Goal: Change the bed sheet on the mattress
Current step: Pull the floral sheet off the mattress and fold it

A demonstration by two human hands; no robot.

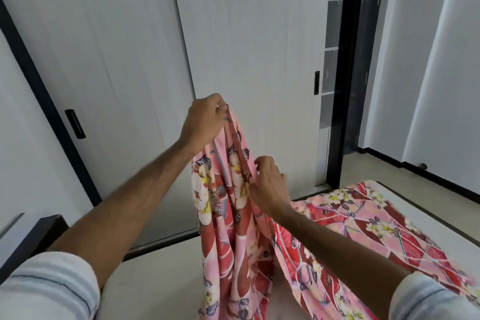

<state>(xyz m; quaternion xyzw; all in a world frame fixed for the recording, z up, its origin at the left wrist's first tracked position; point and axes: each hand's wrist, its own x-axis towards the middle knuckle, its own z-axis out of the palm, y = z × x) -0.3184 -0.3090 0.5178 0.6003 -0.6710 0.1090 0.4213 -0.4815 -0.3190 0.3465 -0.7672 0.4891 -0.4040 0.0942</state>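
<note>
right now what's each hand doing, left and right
Left hand: raised, gripping a bunched edge of the floral bed sheet.
Right hand: lower down, pinching a fold of the same sheet.

The sheet is soft, thin cloth with pink and red flowers. The doors look smooth and matt. The mattress is plain white cloth.

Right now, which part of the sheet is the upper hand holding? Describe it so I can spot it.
Start at the white sliding doors ahead. In front hangs the pink floral sheet, its other end spread on the mattress. The left hand pinches its topmost bunched edge, above the right hand's grip.
</note>
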